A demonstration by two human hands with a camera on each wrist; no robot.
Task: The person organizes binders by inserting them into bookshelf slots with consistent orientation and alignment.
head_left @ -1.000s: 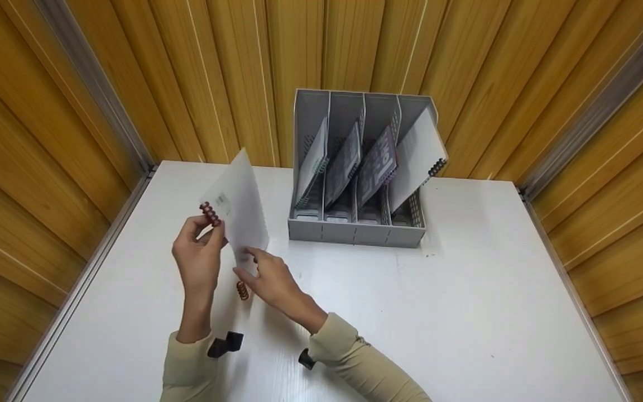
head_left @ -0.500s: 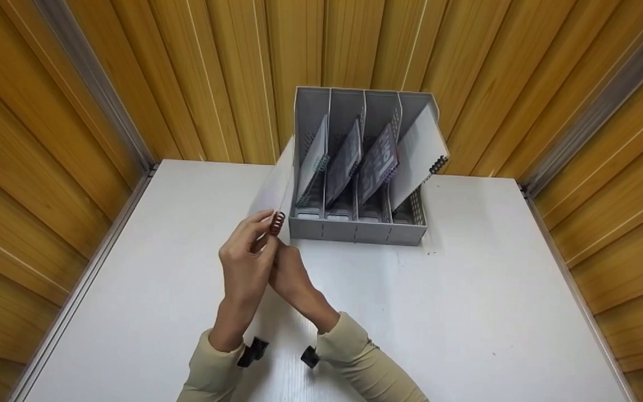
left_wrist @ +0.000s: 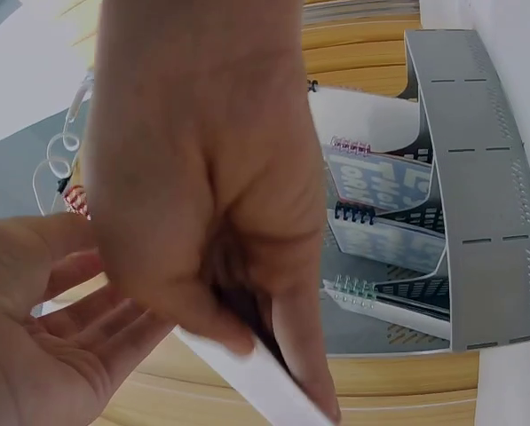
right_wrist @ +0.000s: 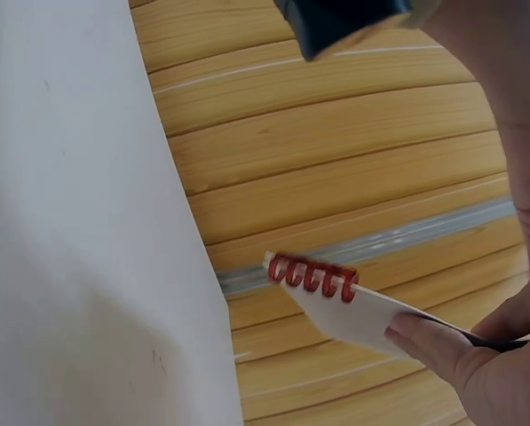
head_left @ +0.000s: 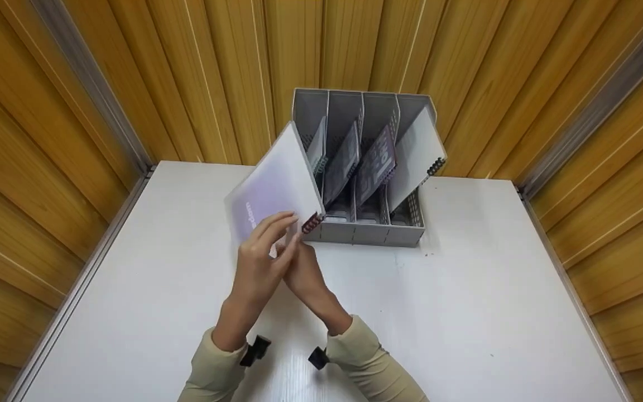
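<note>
A spiral notebook [head_left: 277,178] with a white-and-lavender cover and dark red rings stands raised and tilted, just left of the grey file organizer [head_left: 372,234]. My left hand [head_left: 263,254] pinches its ringed edge beside the upper rings. Below that, my right hand [head_left: 306,273] grips the same edge, partly hidden behind the left. In the left wrist view the right hand [left_wrist: 211,195] covers much of the picture, with the left hand [left_wrist: 47,328] beyond it. The right wrist view shows the lower red rings [right_wrist: 313,277] and fingers [right_wrist: 433,346] on the notebook.
Several spiral notebooks lean in the organizer's compartments, among them a purple one [head_left: 378,162] and a white one [head_left: 419,151] at the right. Everything stands on a white table [head_left: 466,290], with wood-patterned walls [head_left: 232,72] at the back and sides.
The notebook has moved right, toward the organizer, and turned so its lavender cover faces the head camera. Both hands have travelled right with it and come close together. The organizer stays put.
</note>
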